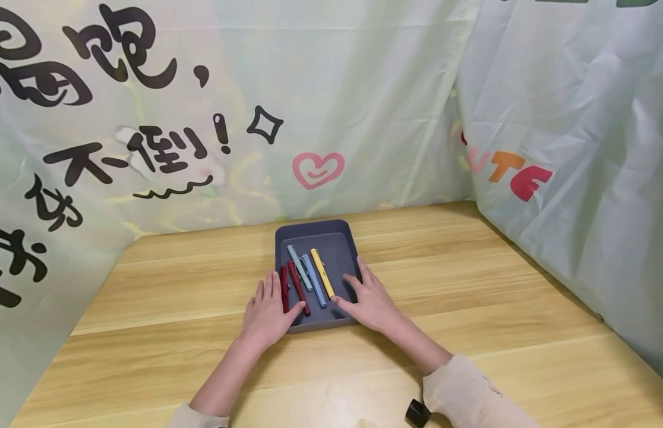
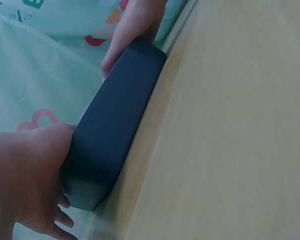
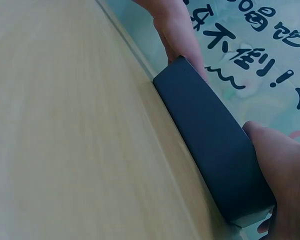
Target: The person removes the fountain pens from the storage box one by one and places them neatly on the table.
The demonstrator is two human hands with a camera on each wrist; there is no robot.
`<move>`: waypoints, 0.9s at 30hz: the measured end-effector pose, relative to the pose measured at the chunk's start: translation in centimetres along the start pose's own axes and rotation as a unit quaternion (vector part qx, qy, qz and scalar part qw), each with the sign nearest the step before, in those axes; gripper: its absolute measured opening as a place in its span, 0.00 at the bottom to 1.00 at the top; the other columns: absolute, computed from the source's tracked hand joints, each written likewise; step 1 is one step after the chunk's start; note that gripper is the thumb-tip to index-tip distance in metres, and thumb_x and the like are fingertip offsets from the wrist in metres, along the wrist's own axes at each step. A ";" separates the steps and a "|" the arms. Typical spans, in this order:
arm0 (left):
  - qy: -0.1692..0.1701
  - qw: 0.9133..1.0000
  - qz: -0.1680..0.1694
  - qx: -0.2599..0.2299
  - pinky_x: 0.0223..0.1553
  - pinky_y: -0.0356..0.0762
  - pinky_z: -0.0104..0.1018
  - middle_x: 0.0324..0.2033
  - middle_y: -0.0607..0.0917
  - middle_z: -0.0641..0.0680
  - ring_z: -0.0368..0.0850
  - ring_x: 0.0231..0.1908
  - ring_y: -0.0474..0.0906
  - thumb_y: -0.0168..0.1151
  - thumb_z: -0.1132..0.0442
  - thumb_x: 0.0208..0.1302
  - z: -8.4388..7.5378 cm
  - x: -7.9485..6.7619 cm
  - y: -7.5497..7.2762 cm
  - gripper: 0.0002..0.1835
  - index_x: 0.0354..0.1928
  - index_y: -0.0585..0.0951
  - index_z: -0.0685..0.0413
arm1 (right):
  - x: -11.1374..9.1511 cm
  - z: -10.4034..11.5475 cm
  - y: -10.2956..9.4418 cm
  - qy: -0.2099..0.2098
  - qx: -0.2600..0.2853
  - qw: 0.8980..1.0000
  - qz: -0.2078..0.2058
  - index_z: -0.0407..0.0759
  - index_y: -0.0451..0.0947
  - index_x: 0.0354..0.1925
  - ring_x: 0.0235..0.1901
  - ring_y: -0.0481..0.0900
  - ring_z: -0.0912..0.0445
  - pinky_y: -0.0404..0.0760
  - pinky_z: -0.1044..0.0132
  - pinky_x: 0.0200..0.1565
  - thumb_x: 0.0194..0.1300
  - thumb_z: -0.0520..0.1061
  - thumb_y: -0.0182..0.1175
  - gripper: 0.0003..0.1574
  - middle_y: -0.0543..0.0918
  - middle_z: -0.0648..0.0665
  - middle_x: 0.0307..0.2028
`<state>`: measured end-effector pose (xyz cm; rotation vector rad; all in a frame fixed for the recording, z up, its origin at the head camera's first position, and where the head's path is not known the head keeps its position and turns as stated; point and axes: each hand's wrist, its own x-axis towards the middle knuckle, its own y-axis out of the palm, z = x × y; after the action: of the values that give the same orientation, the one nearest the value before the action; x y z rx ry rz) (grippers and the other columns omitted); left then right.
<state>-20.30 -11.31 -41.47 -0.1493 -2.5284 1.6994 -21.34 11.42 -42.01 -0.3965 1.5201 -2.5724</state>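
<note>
A dark grey rectangular tray lies on the wooden table, with several capped pens in it. Two are dark red, one of them the outer red pen; beside them are a grey-green pen, a blue pen and a yellow pen. My left hand holds the tray's left wall, thumb over the rim and fingers along the outside. My right hand holds the right wall likewise, thumb over the inside. Both wrist views show the tray's near wall between the hands; the pens are hidden there.
The wooden table reaches to printed cloth at the back and both sides. The back cloth carries black lettering and a pink heart. A small black block sits by the right sleeve.
</note>
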 end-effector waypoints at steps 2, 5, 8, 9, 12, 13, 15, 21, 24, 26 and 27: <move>-0.001 1.000 0.001 0.001 0.60 0.50 0.60 0.69 0.45 0.64 0.64 0.66 0.42 0.50 0.37 0.60 0.2 -0.1 -0.1 0.50 0.70 0.44 0.66 | 0.0 0.3 0.2 0.000 -0.001 1.000 0.000 0.42 0.68 0.62 0.64 0.50 0.37 0.57 0.42 0.59 0.58 0.70 0.53 0.44 0.41 0.40 0.70; -0.002 1.000 0.000 0.002 0.60 0.50 0.60 0.69 0.46 0.64 0.64 0.66 0.43 0.51 0.37 0.60 0.6 -0.3 -0.2 0.50 0.70 0.44 0.66 | 0.0 0.6 0.4 -0.001 -0.003 1.000 -0.003 0.43 0.68 0.62 0.64 0.51 0.37 0.57 0.42 0.59 0.58 0.70 0.52 0.45 0.41 0.39 0.70; -0.004 1.000 0.002 0.006 0.59 0.50 0.61 0.69 0.46 0.64 0.65 0.66 0.43 0.50 0.37 0.60 0.9 -0.3 -0.3 0.51 0.70 0.44 0.66 | 0.1 0.9 0.6 -0.002 -0.007 1.000 -0.005 0.43 0.68 0.62 0.64 0.51 0.38 0.57 0.43 0.59 0.58 0.71 0.52 0.45 0.41 0.39 0.70; -0.004 1.000 0.002 0.006 0.59 0.50 0.61 0.69 0.46 0.64 0.65 0.66 0.43 0.51 0.37 0.60 1.0 -0.4 -0.4 0.51 0.70 0.44 0.66 | 0.1 1.1 0.7 -0.001 -0.005 1.000 -0.004 0.43 0.68 0.62 0.64 0.51 0.38 0.57 0.43 0.59 0.58 0.70 0.52 0.45 0.41 0.39 0.70; -0.005 1.000 0.004 0.009 0.59 0.50 0.62 0.69 0.46 0.65 0.65 0.66 0.42 0.50 0.36 0.60 1.4 -0.5 -0.5 0.51 0.70 0.43 0.66 | 0.1 1.4 0.8 0.000 -0.004 1.000 -0.003 0.42 0.68 0.62 0.64 0.51 0.38 0.57 0.43 0.59 0.58 0.70 0.52 0.45 0.41 0.39 0.70; -0.004 1.000 0.005 0.011 0.59 0.50 0.62 0.68 0.45 0.65 0.65 0.66 0.42 0.50 0.36 0.60 1.5 -0.5 -0.6 0.51 0.70 0.43 0.66 | 0.1 1.5 0.9 0.000 -0.003 1.000 -0.003 0.42 0.68 0.62 0.64 0.51 0.38 0.57 0.43 0.59 0.58 0.70 0.52 0.44 0.41 0.39 0.70; -0.002 1.000 0.005 0.012 0.59 0.50 0.62 0.68 0.45 0.65 0.65 0.66 0.42 0.50 0.36 0.60 1.7 -0.6 -0.7 0.51 0.69 0.43 0.67 | 0.1 1.8 1.0 0.001 -0.001 1.000 -0.004 0.42 0.68 0.61 0.64 0.51 0.38 0.57 0.43 0.59 0.58 0.70 0.52 0.44 0.41 0.39 0.70; 0.002 1.000 0.006 0.016 0.58 0.50 0.62 0.68 0.45 0.65 0.66 0.66 0.42 0.50 0.37 0.60 2.3 -0.8 -0.9 0.51 0.69 0.43 0.67 | 0.0 2.4 1.2 0.000 0.001 1.000 -0.007 0.42 0.70 0.60 0.64 0.51 0.38 0.58 0.43 0.58 0.58 0.70 0.52 0.43 0.42 0.39 0.70; 0.002 1.000 0.005 0.016 0.58 0.50 0.63 0.68 0.46 0.66 0.66 0.65 0.42 0.50 0.37 0.60 2.5 -1.0 -1.1 0.51 0.69 0.44 0.67 | -0.1 2.7 1.3 0.000 -0.001 1.000 -0.007 0.42 0.70 0.60 0.64 0.52 0.38 0.58 0.43 0.58 0.58 0.69 0.52 0.43 0.42 0.39 0.70; 0.003 1.000 0.005 0.017 0.58 0.50 0.63 0.68 0.46 0.66 0.66 0.65 0.42 0.50 0.37 0.60 2.6 -1.1 -1.2 0.51 0.69 0.44 0.68 | -0.1 2.9 1.4 0.001 -0.002 1.000 -0.007 0.42 0.71 0.60 0.64 0.52 0.38 0.59 0.43 0.58 0.58 0.69 0.52 0.42 0.42 0.39 0.70; 0.003 1.000 0.004 0.018 0.58 0.50 0.63 0.68 0.46 0.66 0.66 0.65 0.42 0.51 0.37 0.60 2.7 -1.1 -1.3 0.51 0.69 0.44 0.68 | -0.1 3.0 1.4 0.001 -0.002 1.000 -0.007 0.42 0.71 0.60 0.64 0.52 0.38 0.59 0.43 0.58 0.58 0.69 0.52 0.42 0.42 0.39 0.70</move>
<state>-19.56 -14.39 -41.33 -0.1629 -2.4951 1.7434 -20.46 8.26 -41.90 -0.4069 1.5290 -2.5816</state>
